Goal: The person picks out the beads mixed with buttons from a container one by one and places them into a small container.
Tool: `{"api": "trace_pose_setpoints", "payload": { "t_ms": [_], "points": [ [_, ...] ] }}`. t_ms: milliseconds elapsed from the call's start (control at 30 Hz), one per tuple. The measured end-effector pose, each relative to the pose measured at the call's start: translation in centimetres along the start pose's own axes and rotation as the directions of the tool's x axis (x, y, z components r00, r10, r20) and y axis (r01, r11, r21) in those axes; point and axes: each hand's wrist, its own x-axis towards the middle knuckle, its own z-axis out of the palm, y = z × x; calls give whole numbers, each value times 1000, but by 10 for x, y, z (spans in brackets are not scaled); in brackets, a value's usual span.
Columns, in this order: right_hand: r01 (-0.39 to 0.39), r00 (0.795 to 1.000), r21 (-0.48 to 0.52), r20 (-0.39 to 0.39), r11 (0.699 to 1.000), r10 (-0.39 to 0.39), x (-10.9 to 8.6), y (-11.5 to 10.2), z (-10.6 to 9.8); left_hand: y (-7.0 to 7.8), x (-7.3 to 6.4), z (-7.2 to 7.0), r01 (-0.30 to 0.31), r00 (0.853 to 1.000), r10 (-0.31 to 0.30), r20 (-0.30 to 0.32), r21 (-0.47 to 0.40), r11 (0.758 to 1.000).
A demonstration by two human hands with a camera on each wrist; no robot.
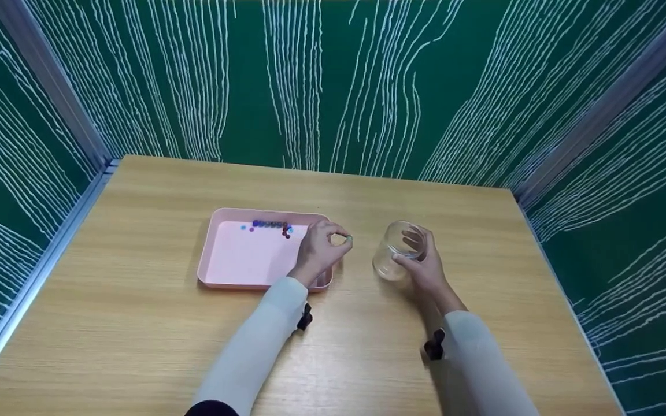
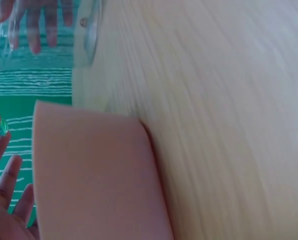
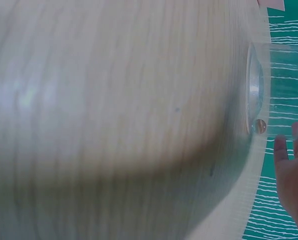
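My left hand [image 1: 317,249] pinches a small green glass marble [image 2: 2,127] between thumb and fingertip, over the right edge of the pink tray [image 1: 235,260]. The other fingers spread beside the tray wall in the left wrist view. My right hand [image 1: 430,268] grips a clear glass jar [image 1: 388,263] from its right side, thumb near and fingers behind. The jar stands on the table, slightly right of the tray, its mouth upward. A brownish marble [image 3: 260,126] lies at the jar's bottom.
Several dark and coloured marbles [image 1: 269,224] form a row along the tray's far side, with a few loose ones around it. The wooden table [image 1: 154,323] ends at green walls [image 1: 246,115] with white wavy lines at the back and sides.
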Motion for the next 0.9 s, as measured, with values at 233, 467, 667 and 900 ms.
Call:
{"api": "trace_pose_setpoints", "payload": {
  "t_ms": [233,467,667,900],
  "points": [
    [17,1000,-38,10,999,-16,0,-1,-2,16,-3,9,-47,999,47,-25,-19,999],
    [11,1000,-41,5,999,-11,1,-1,-1,25,-4,16,-56,998,54,-26,-84,995],
    [22,1000,-36,1,999,-22,1,1,0,30,-5,19,-45,999,43,-24,-85,995],
    [18,1000,-30,-4,999,-18,0,1,-1,38,-4,23,-53,998,51,-31,-70,996]
  ]
}}
